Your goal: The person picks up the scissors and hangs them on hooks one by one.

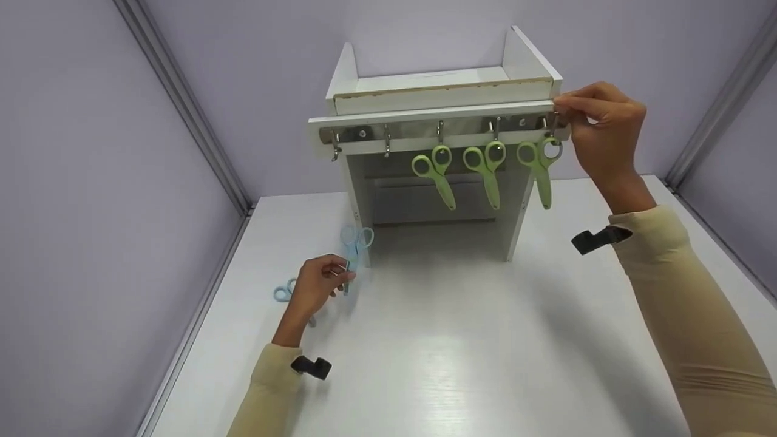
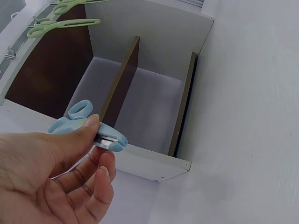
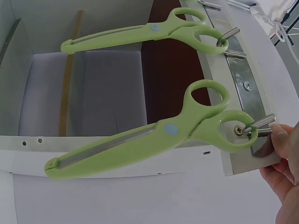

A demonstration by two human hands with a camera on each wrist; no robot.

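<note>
Head view alone shows left hand (image 1: 315,285) pinching blue scissors (image 1: 355,243), right hand (image 1: 601,130) gripping hook rail (image 1: 425,130).

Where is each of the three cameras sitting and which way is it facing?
Head: sits above, looking forward and down at the white shelf unit on the table; both sleeved arms, left hand and right hand show.
Left wrist: looks past the left hand, which pinches blue scissors, toward the unit's underside.
Right wrist: looks along the hook rail; only the right hand's fingertips show, at the end hook.
Shared: the green scissors hanging from the hooks appear in all three views.
</note>
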